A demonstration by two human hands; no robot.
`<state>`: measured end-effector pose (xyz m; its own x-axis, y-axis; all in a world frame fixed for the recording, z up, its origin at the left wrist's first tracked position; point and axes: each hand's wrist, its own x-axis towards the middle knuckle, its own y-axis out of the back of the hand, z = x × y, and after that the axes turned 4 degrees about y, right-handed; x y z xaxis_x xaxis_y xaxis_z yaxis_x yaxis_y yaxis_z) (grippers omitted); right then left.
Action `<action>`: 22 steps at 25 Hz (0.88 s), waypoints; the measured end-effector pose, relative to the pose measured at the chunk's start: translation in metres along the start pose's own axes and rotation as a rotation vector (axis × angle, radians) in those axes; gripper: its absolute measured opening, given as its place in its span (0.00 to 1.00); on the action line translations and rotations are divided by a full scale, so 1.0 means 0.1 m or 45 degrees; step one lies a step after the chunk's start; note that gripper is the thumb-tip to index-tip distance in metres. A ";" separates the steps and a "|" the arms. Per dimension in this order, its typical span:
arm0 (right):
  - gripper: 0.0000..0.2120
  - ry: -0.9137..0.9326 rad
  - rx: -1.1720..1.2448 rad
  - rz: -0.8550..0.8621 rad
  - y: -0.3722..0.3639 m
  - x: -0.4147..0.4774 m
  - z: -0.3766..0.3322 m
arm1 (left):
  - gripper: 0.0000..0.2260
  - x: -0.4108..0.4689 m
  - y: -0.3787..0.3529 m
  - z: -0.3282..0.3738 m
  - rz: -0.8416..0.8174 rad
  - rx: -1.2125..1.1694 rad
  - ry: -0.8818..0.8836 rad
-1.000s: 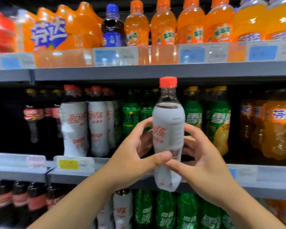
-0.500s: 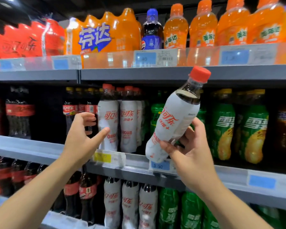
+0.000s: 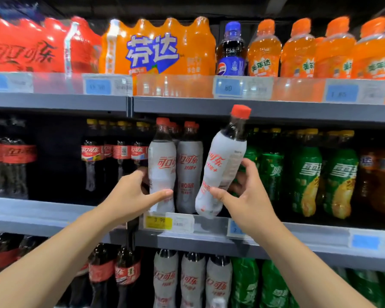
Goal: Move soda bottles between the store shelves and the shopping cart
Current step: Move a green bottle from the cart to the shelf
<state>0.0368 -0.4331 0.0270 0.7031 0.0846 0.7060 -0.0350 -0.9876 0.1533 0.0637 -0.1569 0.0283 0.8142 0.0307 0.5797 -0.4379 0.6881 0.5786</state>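
My right hand (image 3: 247,196) grips a white-sleeved cola bottle (image 3: 222,165) with a red cap, tilted to the right, just in front of the middle shelf (image 3: 298,236). Its base hangs over the shelf's front edge. My left hand (image 3: 133,194) wraps round the lower part of another white-sleeved cola bottle (image 3: 161,165) standing upright on that shelf, thumb across its front. A third white bottle (image 3: 189,167) stands between the two. No shopping cart is in view.
Black cola bottles (image 3: 118,152) stand left of the white ones, green lemon-lime bottles (image 3: 305,174) to the right. The top shelf (image 3: 187,107) carries orange and red multipacks, a blue-capped cola bottle (image 3: 230,50) and orange bottles. More bottles fill the lower shelf.
My left hand has let go of the held bottle and reached left to take hold of a white bottle on the shelf. My right hand has tilted its bottle and brought it to the shelf.
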 end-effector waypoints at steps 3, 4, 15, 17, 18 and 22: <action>0.32 -0.106 -0.114 -0.170 -0.14 -0.01 0.08 | 0.33 0.00 0.02 -0.09 -0.064 -0.065 -0.078; 0.32 -0.136 -0.138 -0.196 -0.18 0.01 0.10 | 0.33 0.01 0.04 -0.12 -0.096 -0.082 -0.111; 0.21 -0.398 -0.112 -0.335 -0.31 0.20 -0.06 | 0.37 0.13 0.05 -0.19 -0.183 -0.177 -0.029; 0.18 -0.414 -0.091 -0.289 -0.35 0.20 -0.05 | 0.34 0.15 0.04 -0.21 -0.184 -0.186 -0.035; 0.16 -0.418 -0.107 -0.257 -0.37 0.19 -0.05 | 0.31 0.16 0.04 -0.22 -0.186 -0.212 -0.052; 0.27 -0.353 -0.408 -0.050 -0.49 0.16 -0.05 | 0.24 0.17 0.12 -0.27 -0.258 -0.259 -0.127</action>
<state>0.0463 -0.3827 0.0339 0.8713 0.0391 0.4893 -0.1926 -0.8896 0.4141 0.0826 -0.1289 0.0299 0.8315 -0.1866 0.5233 -0.1764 0.8045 0.5672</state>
